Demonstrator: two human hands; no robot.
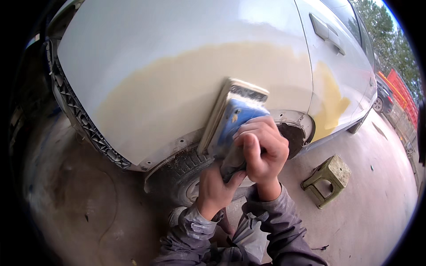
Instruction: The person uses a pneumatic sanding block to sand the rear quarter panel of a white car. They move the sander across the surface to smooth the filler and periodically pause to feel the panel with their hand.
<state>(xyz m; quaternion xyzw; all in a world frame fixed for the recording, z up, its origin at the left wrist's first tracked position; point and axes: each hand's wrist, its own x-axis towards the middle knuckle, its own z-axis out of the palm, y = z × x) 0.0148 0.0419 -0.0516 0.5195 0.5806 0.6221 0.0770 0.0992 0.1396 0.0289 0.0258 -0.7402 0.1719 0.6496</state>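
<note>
A long blue sanding block (228,116) with a beige pad lies flat against the silver car fender (146,53), on a wide patch of yellowish body filler (177,88) above the wheel arch. My right hand (262,148) is closed over the block's lower end from above. My left hand (217,186) grips the same end from below. Both forearms in dusty grey sleeves rise from the bottom edge.
The front tyre (182,170) sits right below the hands. A small green plastic stool (328,177) stands on the concrete floor to the right. The car door (337,75) carries a second filler patch. Parked cars and a red fence lie far right.
</note>
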